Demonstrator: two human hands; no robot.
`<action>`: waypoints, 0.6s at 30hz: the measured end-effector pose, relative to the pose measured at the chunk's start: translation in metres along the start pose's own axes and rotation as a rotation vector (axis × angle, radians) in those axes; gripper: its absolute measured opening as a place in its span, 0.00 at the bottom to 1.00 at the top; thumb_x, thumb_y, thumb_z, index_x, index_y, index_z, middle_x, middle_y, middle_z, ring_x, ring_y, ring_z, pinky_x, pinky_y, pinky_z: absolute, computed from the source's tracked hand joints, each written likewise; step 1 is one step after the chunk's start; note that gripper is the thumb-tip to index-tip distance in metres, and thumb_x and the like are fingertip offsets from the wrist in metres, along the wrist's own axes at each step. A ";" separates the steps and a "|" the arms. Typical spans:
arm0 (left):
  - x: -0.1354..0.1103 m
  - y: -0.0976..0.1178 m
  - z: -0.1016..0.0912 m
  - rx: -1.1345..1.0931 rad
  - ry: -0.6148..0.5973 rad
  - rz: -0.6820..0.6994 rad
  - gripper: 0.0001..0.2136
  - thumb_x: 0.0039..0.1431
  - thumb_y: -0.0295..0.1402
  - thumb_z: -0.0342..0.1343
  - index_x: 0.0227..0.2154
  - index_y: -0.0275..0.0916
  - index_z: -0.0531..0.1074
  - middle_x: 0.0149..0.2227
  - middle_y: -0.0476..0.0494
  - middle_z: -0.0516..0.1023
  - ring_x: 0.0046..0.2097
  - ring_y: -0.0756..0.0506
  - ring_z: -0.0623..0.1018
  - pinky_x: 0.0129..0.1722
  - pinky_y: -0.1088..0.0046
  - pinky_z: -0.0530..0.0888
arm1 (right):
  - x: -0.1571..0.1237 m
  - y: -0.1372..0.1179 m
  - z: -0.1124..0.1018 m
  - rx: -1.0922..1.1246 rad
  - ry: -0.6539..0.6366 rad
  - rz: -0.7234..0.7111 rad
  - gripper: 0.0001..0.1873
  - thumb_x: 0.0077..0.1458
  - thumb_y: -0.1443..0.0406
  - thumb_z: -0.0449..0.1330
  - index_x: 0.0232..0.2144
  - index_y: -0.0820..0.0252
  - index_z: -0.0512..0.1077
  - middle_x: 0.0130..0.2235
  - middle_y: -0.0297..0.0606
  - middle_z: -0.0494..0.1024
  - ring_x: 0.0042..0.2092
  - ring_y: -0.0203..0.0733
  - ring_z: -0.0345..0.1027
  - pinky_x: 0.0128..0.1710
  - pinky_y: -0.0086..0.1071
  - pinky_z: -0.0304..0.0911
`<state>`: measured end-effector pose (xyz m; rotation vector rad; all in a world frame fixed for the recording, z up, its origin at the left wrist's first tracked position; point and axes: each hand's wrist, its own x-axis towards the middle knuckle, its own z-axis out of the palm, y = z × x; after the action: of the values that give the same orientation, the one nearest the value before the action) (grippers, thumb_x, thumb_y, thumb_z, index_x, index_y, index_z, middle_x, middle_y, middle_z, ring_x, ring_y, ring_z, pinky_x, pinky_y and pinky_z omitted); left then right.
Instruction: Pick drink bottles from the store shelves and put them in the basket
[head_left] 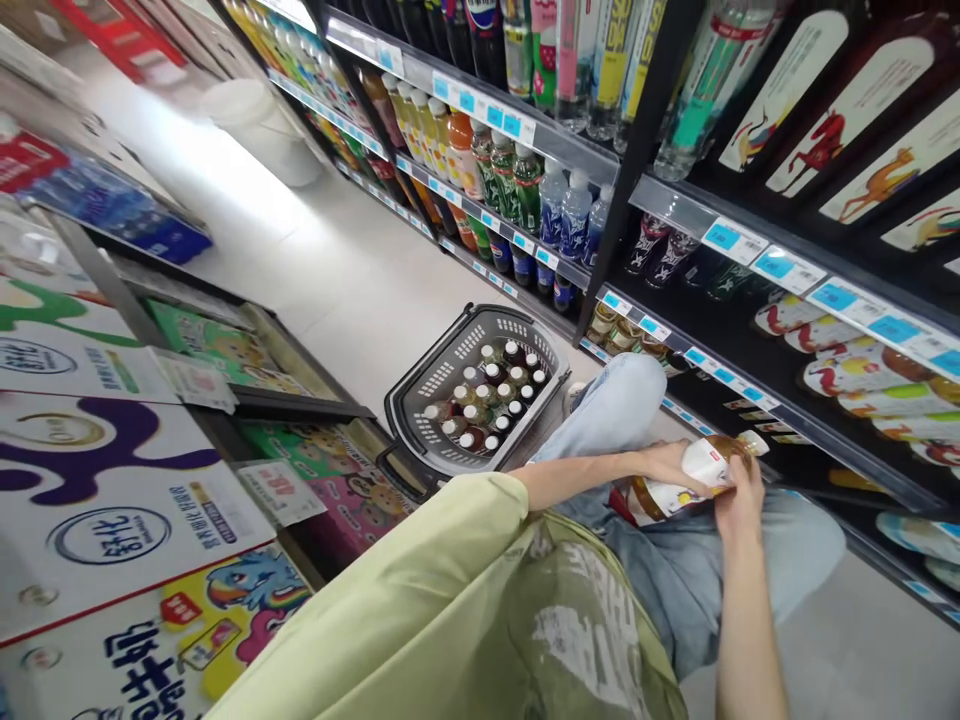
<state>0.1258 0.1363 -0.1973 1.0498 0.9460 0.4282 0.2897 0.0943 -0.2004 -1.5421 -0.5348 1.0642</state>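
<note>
A clear plastic bottle of brown drink with a white label (pixel 660 500) is grasped by both hands above the lap, between the two bent knees. Its body is gripped from the upper side by the left hand (pixel 667 466), whose fingers are laid across the label, while its shoulder, just below the whitish cap (pixel 752 443), is clasped by the right hand (pixel 739 495). The bottle is held tilted, with the cap pointed toward the shelves and the base kept low over the pale blue jeans (pixel 795 550). A loose yellow-green top (pixel 420 600) is worn, its sleeve pushed up on the left arm. Near the left knee, a grey perforated plastic basket (pixel 472 345) is set on the pale tiled floor (pixel 330 270); it is packed with small bottles with white and black caps (pixel 493 375), gathered between its rims. By the black shelving unit (pixel 637 130), whose front edges are lined with blue and white price tags (pixel 776 265), more white-labelled bottles (pixel 832 360) are carried on a middle shelf at the right, beneath dark bottles with tall cream labels (pixel 855 130). Farther along, blue-labelled bottles (pixel 575 215) are stood at a shelf's front edge, close to the upright. On the opposite side, large white printed cartons (pixel 90 500) are stacked, and beyond them a white plastic bucket (pixel 259 130) is placed near the shelving's far end.
</note>
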 end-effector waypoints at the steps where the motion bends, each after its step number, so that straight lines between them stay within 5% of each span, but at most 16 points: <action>1: 0.000 0.001 0.000 0.023 -0.063 -0.007 0.17 0.43 0.36 0.78 0.34 0.44 0.78 0.33 0.43 0.82 0.40 0.35 0.85 0.43 0.60 0.80 | -0.010 0.001 -0.003 -0.009 -0.028 0.006 0.34 0.38 0.50 0.77 0.48 0.52 0.76 0.47 0.36 0.82 0.46 0.46 0.80 0.47 0.40 0.78; 7: -0.002 -0.006 -0.008 -0.404 -0.192 0.019 0.11 0.55 0.35 0.67 0.39 0.37 0.78 0.33 0.42 0.83 0.30 0.44 0.79 0.33 0.67 0.77 | -0.099 0.026 0.015 -0.149 -0.066 0.063 0.48 0.35 0.57 0.81 0.59 0.43 0.67 0.49 0.36 0.83 0.47 0.53 0.82 0.46 0.46 0.81; 10: -0.019 -0.009 -0.021 -0.465 -0.193 0.003 0.20 0.48 0.38 0.72 0.42 0.35 0.78 0.34 0.40 0.84 0.31 0.43 0.80 0.37 0.65 0.78 | -0.135 0.047 0.043 -0.121 -0.011 0.050 0.46 0.37 0.55 0.80 0.58 0.46 0.68 0.48 0.37 0.84 0.46 0.57 0.83 0.48 0.53 0.81; 13: -0.044 -0.002 -0.041 -0.414 -0.248 0.043 0.34 0.38 0.42 0.77 0.50 0.36 0.76 0.40 0.40 0.85 0.37 0.41 0.83 0.41 0.66 0.79 | -0.157 0.069 0.067 -0.130 -0.027 0.054 0.36 0.36 0.54 0.79 0.49 0.46 0.72 0.44 0.37 0.86 0.44 0.60 0.84 0.47 0.57 0.81; 18: -0.075 0.034 -0.062 -0.220 -0.179 0.190 0.34 0.42 0.46 0.77 0.53 0.40 0.76 0.48 0.41 0.83 0.51 0.38 0.82 0.54 0.63 0.77 | -0.173 0.095 0.078 -0.203 -0.005 -0.070 0.40 0.30 0.50 0.77 0.49 0.33 0.70 0.43 0.23 0.86 0.41 0.60 0.84 0.43 0.58 0.81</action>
<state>0.0380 0.1332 -0.1439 0.9617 0.6268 0.5724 0.1194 -0.0289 -0.2285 -1.6847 -0.7128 0.9844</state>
